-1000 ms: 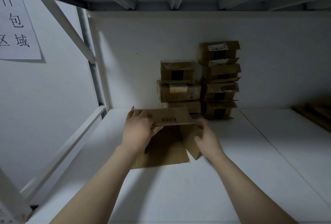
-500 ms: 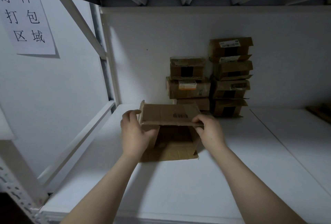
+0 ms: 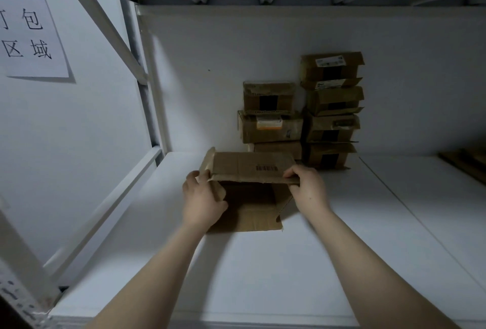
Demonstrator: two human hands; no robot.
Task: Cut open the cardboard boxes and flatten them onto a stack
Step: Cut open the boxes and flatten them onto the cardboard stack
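Note:
An opened brown cardboard box (image 3: 249, 168) with a barcode on its upper panel lies on the white shelf (image 3: 263, 271), its mouth facing me and a flap spread flat toward me. My left hand (image 3: 202, 199) grips the box's left edge, thumb on top. My right hand (image 3: 307, 188) pinches the front right corner of the upper panel. Behind it, two stacks of taped cardboard boxes (image 3: 302, 115) stand against the back wall.
A white metal upright and diagonal brace (image 3: 136, 65) close off the left side. A paper sign (image 3: 29, 26) hangs on the left wall. Flat brown cardboard (image 3: 465, 165) lies at the far right of the shelf. An upper shelf's underside hangs overhead.
The box's upper panel has been spread wider and squarer, and both hands have shifted out to its left and right edges. The camera view has swung a little.

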